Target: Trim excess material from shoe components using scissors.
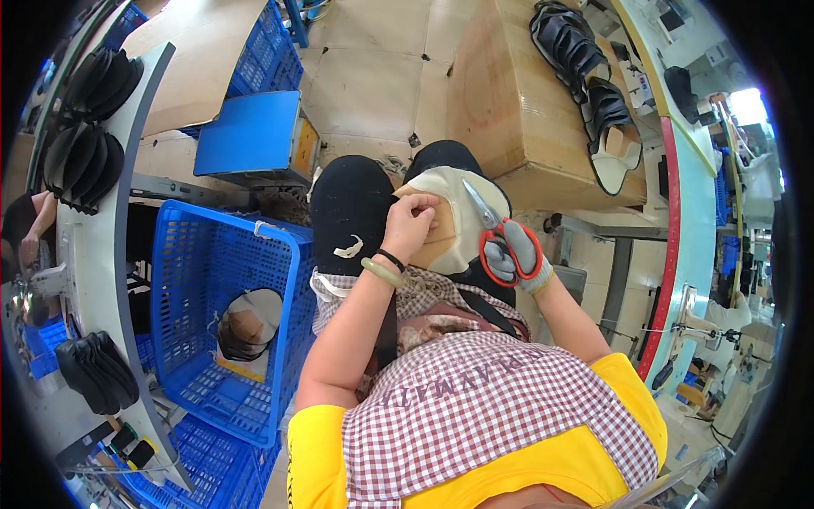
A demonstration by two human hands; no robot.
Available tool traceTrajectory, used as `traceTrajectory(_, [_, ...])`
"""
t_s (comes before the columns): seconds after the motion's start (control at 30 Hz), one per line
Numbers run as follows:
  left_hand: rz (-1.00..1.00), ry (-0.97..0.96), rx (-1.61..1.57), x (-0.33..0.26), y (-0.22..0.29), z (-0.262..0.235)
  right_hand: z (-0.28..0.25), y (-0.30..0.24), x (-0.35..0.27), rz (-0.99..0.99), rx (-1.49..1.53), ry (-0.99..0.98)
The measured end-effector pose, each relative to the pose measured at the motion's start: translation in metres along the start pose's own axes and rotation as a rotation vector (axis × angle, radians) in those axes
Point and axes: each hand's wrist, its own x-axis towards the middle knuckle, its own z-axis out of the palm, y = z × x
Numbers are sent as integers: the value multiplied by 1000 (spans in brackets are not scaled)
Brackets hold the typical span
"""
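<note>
On my right thigh lies a shoe upper [460, 222], its white lining and tan patch facing up. My left hand [410, 226] is over its tan part, thumb and fingers pinched together; anything between the fingertips is too small to make out. In a grey-white work glove, my right hand [519, 253] holds scissors [487, 222] by their red handles. The blades point up and to the left, over the white lining. A small white scrap [348, 248] lies on my left thigh.
A blue crate [297, 254] on my left holds more shoe pieces [249, 326]. Stacked dark uppers [577, 59] line a large cardboard box [509, 93] at the front right. Black pieces [95, 373] sit on the left bench [127, 280]. Ahead is a blue-topped stool [246, 131].
</note>
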Motion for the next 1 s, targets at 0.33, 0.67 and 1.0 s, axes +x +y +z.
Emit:
traceTrajectory(0.33, [-117,-8,-510,-2,-10,5,38,-29,-25,97,-361,55])
traceTrajectory(0.67, [35,154,-443,-6,-19,24,60,-20,-22,141,-200,246])
traceTrajectory(1.0, [-89,49,-495,-2,-10,11,55,0,-17,-39,-363,194])
